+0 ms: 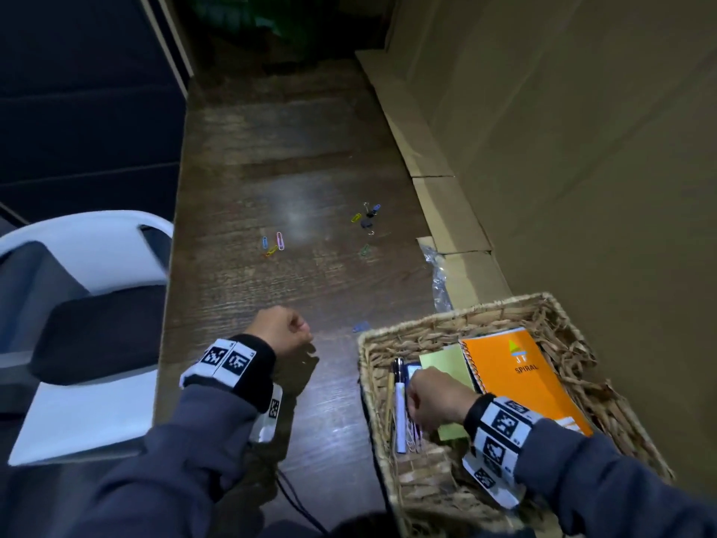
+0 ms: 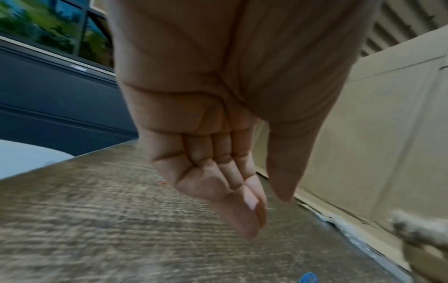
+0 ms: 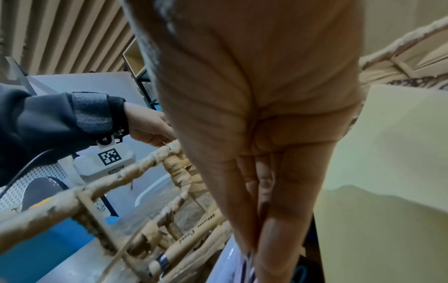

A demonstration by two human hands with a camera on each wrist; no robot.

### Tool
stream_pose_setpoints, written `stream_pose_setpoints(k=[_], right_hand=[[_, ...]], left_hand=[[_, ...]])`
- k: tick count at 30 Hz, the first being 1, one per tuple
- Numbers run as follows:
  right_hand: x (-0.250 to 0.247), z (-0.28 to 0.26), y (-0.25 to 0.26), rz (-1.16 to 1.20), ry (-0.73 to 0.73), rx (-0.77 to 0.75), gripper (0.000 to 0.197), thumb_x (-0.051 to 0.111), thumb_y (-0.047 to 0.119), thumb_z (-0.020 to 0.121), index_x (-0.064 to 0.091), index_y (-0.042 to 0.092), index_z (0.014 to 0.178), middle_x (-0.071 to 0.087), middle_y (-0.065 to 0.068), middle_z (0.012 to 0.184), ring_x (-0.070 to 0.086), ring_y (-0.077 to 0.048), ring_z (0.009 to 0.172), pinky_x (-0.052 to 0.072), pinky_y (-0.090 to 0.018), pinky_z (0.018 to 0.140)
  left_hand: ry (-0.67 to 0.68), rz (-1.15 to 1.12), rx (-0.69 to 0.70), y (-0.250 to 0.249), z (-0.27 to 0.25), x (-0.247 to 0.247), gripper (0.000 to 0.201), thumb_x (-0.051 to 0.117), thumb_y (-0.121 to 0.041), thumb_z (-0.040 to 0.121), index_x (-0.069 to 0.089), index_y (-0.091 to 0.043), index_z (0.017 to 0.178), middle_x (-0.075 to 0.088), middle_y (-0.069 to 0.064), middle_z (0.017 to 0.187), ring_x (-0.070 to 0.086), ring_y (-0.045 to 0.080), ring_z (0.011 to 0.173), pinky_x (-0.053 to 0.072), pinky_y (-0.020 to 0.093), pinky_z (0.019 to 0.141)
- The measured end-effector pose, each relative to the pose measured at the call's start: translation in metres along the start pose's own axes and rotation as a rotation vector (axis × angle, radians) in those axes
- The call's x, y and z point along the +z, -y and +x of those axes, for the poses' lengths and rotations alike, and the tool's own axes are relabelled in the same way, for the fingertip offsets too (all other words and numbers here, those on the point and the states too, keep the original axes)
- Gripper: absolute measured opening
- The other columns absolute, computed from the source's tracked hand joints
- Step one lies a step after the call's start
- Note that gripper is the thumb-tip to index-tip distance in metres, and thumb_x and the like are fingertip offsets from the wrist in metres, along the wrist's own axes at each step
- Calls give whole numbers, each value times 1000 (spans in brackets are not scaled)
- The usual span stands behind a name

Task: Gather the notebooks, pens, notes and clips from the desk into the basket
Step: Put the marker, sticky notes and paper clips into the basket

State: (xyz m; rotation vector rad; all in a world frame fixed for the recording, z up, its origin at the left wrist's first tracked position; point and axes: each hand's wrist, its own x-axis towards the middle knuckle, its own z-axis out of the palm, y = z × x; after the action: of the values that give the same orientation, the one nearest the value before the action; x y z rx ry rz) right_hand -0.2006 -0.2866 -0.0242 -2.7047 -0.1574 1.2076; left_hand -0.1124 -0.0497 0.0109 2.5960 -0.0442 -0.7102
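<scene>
A woven basket (image 1: 446, 320) stands at the desk's near right. It holds an orange spiral notebook (image 1: 520, 378), green notes (image 1: 446, 366), a white pen (image 1: 400, 413) and a brown pen (image 3: 194, 231). My right hand (image 1: 413, 417) reaches down inside it, fingers and thumb meeting in a pinch (image 3: 252, 252) on thin purple clips (image 1: 415, 436) just above the pens. My left hand (image 1: 298, 335) hovers over the desk left of the basket, loosely curled and holding nothing (image 2: 266, 210). Coloured paper clips (image 1: 273, 244), binder clips (image 1: 366, 217), a green clip (image 1: 364, 249) and a blue clip (image 1: 361, 326) lie on the desk.
Cardboard sheets (image 1: 446, 207) line the desk's right side, with crumpled clear plastic (image 1: 438, 273) at their foot behind the basket. A white chair with a dark cushion (image 1: 77, 304) sits off the desk's left edge. A cable (image 1: 295, 498) runs from my left wrist.
</scene>
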Motion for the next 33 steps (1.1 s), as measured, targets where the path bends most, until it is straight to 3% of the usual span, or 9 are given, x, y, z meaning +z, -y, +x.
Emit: stream_pose_setpoints(k=[3,5,8,12,16,22,25,29,33], right_hand=[[-9,-4,2,-29,55,8,19,52,3,79,67,6,69,73,-18,83,69,-28,71,55,-32,63],[-27,-10,0,17,49,8,19,54,7,81,68,4,69,73,-18,81,63,-21,61,50,-29,58],[-74,-10,1,51,-100,-43,18,53,15,82,65,10,69,66,-9,68,59,-15,58,41,-24,55],[-148,17,36,148,-331,-133,26,57,20,86,57,23,60,56,8,54,50,3,48,35,-11,50],[-195,90,86,200,-470,-200,16,58,19,85,67,19,72,63,3,68,61,-13,70,40,-20,64],[-211,227,143,275,-469,-131,17,54,16,86,68,10,78,72,-15,96,66,-30,97,47,-28,76],[-210,270,155,312,-426,-40,25,57,19,87,58,13,63,70,-18,101,65,-31,99,43,-26,74],[-205,301,160,292,-402,73,34,72,37,77,70,3,82,71,-17,100,66,-30,97,45,-28,71],[-202,310,162,289,-430,146,40,76,38,71,69,3,90,68,-17,107,65,-32,100,50,-30,76]], left_hand=[[-41,-73,-59,20,7,-8,9,66,-20,85,72,-14,88,69,1,87,62,14,82,44,20,75],[-87,-119,-88,31,15,-16,10,65,-18,85,73,-13,90,72,5,90,67,19,89,49,24,80],[-182,-192,-142,48,31,-28,16,64,-18,86,72,-10,97,74,9,98,66,22,95,48,26,89],[-296,-291,-189,66,64,-40,12,63,-15,84,72,-12,91,75,9,94,66,23,87,49,25,85],[-359,-355,-205,75,105,-51,11,62,-13,82,72,-12,86,75,10,89,69,27,90,54,29,87],[-393,-423,-246,85,165,-68,16,56,-11,84,72,-10,88,74,13,94,66,29,96,49,25,84],[-409,-430,-255,89,188,-73,15,57,-11,84,72,-11,88,74,11,93,67,28,95,48,24,81],[-401,-426,-280,91,208,-75,12,61,-15,85,72,-11,89,74,10,94,67,26,95,49,26,82],[-385,-365,-283,87,224,-76,13,62,-18,86,73,-12,89,73,12,100,66,30,101,50,32,88]])
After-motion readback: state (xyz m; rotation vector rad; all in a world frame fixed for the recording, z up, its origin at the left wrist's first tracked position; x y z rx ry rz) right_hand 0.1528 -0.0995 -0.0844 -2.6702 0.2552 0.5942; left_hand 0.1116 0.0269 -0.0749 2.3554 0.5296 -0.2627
